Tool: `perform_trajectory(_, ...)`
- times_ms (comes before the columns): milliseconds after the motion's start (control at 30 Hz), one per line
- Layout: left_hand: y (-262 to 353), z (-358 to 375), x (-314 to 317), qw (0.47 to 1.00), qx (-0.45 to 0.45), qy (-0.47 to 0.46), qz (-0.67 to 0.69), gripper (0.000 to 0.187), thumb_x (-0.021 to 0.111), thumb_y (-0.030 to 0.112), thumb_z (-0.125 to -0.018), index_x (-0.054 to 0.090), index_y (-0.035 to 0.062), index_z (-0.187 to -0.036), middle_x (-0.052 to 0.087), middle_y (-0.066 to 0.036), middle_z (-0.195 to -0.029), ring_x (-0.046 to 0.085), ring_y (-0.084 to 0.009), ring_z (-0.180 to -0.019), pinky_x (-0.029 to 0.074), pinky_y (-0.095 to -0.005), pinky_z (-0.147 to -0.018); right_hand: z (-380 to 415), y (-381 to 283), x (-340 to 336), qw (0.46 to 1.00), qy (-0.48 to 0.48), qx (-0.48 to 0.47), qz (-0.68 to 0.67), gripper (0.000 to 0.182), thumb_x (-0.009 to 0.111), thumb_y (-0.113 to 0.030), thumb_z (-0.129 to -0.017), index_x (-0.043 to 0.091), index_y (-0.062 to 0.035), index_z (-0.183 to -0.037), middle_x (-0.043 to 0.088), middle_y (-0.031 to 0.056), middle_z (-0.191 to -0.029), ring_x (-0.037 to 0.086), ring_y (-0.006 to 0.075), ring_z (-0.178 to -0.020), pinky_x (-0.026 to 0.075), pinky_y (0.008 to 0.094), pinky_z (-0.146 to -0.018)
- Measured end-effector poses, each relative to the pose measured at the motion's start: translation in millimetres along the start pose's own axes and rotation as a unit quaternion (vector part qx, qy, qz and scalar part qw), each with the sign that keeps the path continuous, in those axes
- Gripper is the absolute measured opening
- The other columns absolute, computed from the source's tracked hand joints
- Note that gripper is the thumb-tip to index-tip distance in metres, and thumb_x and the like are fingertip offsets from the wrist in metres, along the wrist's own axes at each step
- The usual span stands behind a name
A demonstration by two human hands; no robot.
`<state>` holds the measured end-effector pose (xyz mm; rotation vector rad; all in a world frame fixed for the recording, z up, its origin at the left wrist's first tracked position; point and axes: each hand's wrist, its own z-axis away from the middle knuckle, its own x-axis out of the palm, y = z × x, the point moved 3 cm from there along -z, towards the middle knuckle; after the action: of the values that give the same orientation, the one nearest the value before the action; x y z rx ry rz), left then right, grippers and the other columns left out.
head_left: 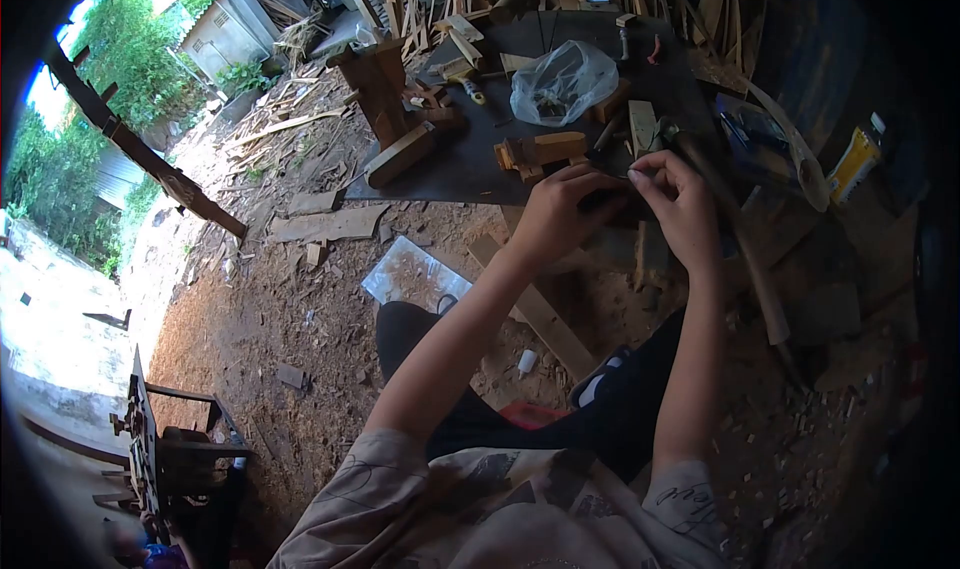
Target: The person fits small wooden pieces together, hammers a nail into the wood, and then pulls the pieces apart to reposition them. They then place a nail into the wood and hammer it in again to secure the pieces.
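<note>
My left hand (560, 207) is at the near edge of the dark table (480, 174), its fingers curled around something in shadow that I cannot make out. Close beside it, my right hand (678, 189) is closed, thumb and forefinger pinched together at the tip. Whatever sits in that pinch is too small to name. Just beyond my left hand lies a notched wooden block (545, 151). A pale wood strip (642, 127) and a hammer-like tool with a long wooden handle (745, 239) lie near my right hand.
A clear plastic bag (565, 81) with small items rests on the table. To its left are a yellow-handled tool (472, 91) and a wooden piece (400, 156). A yellow packet (855, 164) is at right. Below are a white bottle (526, 363), a plank (550, 324) and scattered wood scraps.
</note>
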<state>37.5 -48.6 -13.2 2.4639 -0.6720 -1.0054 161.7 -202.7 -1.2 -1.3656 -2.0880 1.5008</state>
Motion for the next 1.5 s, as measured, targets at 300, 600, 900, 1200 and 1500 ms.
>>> perform_trajectory(300, 0, 3, 1, 1.0, 0.007, 0.02, -0.005, 0.026, 0.086, 0.016, -0.089, 0.079, 0.0039, -0.112, 0.076, -0.013, -0.103, 0.075, -0.035, -0.097, 0.06, -0.0427, -0.085, -3, 0, -2, 1.0, -0.014, 0.024, -0.001, 0.015, 0.073, -0.017, -0.104, 0.073, -0.0025, -0.108, 0.055, -0.0052, -0.071, 0.048, 0.0026, -0.069, 0.039, 0.0244, -0.065)
perform_trajectory(600, -4, 6, 3, 1.0, 0.016, 0.024, 0.007, 0.026, 0.083, 0.014, -0.09, 0.078, 0.0032, -0.113, 0.075, -0.014, -0.107, 0.074, -0.0352, -0.1, 0.06, -0.0441, -0.088, -2, -9, 1, 0.998, 0.002, 0.06, -0.018, 0.012, 0.073, -0.015, -0.105, 0.073, -0.004, -0.109, 0.048, -0.0099, -0.069, 0.04, -0.0009, -0.065, 0.029, 0.0229, -0.06)
perform_trajectory(900, 21, -1, -39, 0.994, 0.067, 0.086, -0.015, 0.028, 0.08, 0.011, -0.092, 0.076, 0.001, -0.118, 0.076, -0.014, -0.114, 0.075, -0.0321, -0.108, 0.061, -0.0423, -0.094, -2, -9, 9, 0.993, 0.04, 0.108, -0.009, 0.014, 0.075, -0.017, -0.104, 0.073, -0.004, -0.11, 0.051, -0.0094, -0.073, 0.042, -0.0008, -0.066, 0.031, 0.0216, -0.062)
perform_trajectory(1200, -96, -133, -120, 0.981, -0.132, 0.14, 0.032, 0.048, 0.065, 0.041, -0.099, 0.077, -0.0005, -0.12, 0.079, -0.017, -0.103, 0.076, -0.0312, -0.096, 0.059, -0.0419, -0.085, -6, -9, 8, 0.991, 0.061, 0.113, -0.028, 0.015, 0.074, -0.016, -0.104, 0.073, -0.0024, -0.108, 0.054, -0.0072, -0.076, 0.047, 0.0002, -0.071, 0.036, 0.0217, -0.065)
perform_trajectory(1500, -290, -186, -170, 0.899, -0.342, 0.097, -0.257, 0.045, 0.06, 0.029, -0.088, 0.08, 0.0036, -0.12, 0.076, -0.027, -0.126, 0.069, -0.0444, -0.126, 0.052, -0.049, -0.112, -3, -5, 2, 0.994, 0.049, 0.081, -0.054, 0.012, 0.074, -0.013, -0.104, 0.073, -0.0017, -0.107, 0.051, -0.0059, -0.071, 0.047, 0.0005, -0.067, 0.035, 0.0222, -0.062)
